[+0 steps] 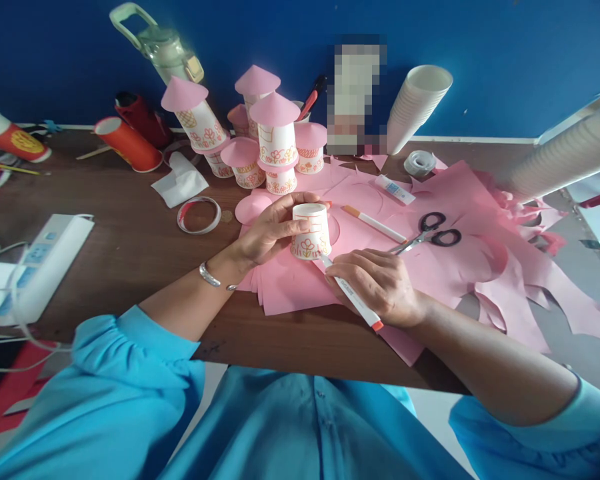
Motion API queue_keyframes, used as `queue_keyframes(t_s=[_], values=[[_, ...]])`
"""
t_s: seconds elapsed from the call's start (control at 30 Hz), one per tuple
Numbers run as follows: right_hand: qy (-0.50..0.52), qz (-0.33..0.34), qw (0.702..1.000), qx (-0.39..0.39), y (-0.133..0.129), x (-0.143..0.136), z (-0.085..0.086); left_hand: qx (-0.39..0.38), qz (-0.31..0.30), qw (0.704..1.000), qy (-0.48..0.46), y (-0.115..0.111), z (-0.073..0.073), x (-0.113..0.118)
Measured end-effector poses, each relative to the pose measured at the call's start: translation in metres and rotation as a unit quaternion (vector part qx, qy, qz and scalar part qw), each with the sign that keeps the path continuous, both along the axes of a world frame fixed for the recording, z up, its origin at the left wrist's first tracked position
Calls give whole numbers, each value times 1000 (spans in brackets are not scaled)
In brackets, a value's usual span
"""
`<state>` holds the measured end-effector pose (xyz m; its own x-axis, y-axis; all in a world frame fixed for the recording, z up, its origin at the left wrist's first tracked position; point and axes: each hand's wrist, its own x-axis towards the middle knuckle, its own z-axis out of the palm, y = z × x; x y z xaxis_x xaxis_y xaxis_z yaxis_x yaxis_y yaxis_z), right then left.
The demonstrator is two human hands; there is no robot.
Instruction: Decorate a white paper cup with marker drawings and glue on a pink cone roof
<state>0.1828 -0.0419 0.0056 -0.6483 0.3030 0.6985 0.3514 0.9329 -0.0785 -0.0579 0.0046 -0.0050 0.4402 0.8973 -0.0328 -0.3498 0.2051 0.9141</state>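
My left hand [275, 230] is closed around a small white paper cup [311, 233], its base turned up. Orange-red flowers and lines are drawn on the cup's side. In my right hand [375, 283] is a white felt-tip marker [353, 293] with an orange-red end; its tip meets the cup near the lower rim. Beneath both hands lie pink paper sheets [295, 293]. A second marker [375, 223], with an orange end, rests on the paper beside black-handled scissors [433, 230].
Paper-cup towers with pink cone roofs [275, 110] stand behind the hands. Stacked white cups [420, 100], a tape roll [420, 163] and pink scraps [510, 287] are to the right. Leftward are another tape ring [199, 215], a tissue [180, 180], a red cup [130, 145] and a power strip [50, 267].
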Motion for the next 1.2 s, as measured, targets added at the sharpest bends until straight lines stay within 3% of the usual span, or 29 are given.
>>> queue_keyframes(t_s=[0.33,0.6,1.2], values=[[37,-8,999,26,-2,-3,0,15,14,1000,-22,4,-4,1],[29,-7,999,23,-1,-3,0,19,24,999,32,5,-7,2],[34,4,999,21,0,-1,-1,17,9,999,-30,4,-5,-2]])
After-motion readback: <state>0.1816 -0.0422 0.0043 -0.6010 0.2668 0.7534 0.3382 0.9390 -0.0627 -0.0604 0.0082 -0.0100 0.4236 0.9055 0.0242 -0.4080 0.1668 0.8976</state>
